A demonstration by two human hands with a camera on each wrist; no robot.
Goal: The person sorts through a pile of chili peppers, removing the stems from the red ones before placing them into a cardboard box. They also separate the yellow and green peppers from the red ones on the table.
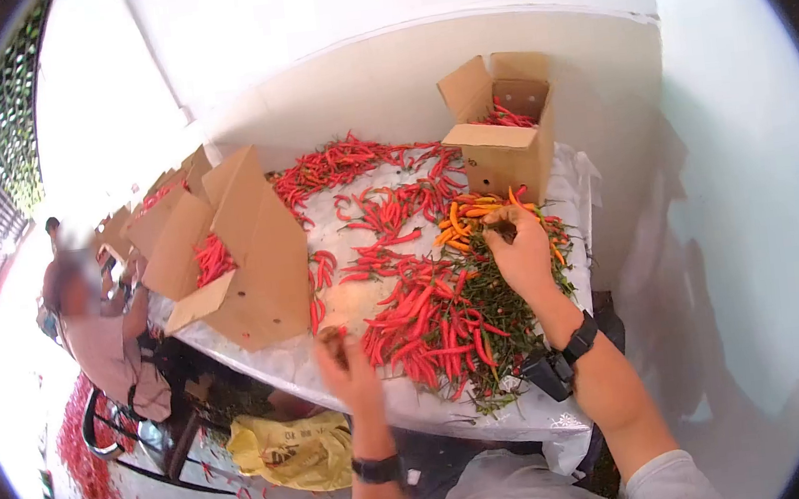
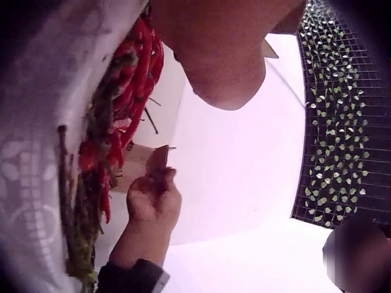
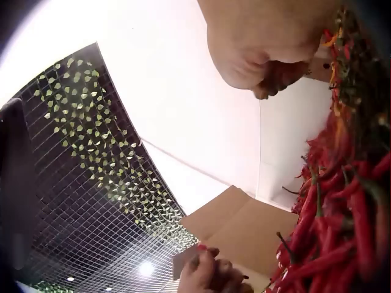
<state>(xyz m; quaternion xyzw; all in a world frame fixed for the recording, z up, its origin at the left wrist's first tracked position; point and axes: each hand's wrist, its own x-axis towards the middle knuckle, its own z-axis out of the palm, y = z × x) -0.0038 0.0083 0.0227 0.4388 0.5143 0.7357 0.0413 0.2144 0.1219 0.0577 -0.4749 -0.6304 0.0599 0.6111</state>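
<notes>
At the right end of the bench (image 1: pixel 550 415), the right hand (image 1: pixel 521 255) hangs over the orange chillies (image 1: pixel 460 224) with its fingers curled inward, though whether they hold anything I cannot tell; the left hand (image 1: pixel 349 375), by the front edge, appears to pinch a red chilli (image 1: pixel 343 331), of which only a little shows at the fingertips. The likeliest fault is mixing: the orange chillies lie right against the green, stalky heap (image 1: pixel 519 288), which itself runs into the red chilli heap (image 1: pixel 425 319), so a careless scoop could bring up the wrong colour or loose stalks. The wrist camera (image 1: pixel 548 372) sits low beside that tangle and could snag stalks and drag them off the front; chillies near that edge could also roll down to the floor, where others lie by the yellow sack (image 1: pixel 294 452). The left cardboard box (image 1: pixel 271 262) stands close to the edge with a flap jutting out, and an elbow might jog it; the right cardboard box (image 1: pixel 497 168) has a lowered flap that could catch the right hand on rising.
</notes>
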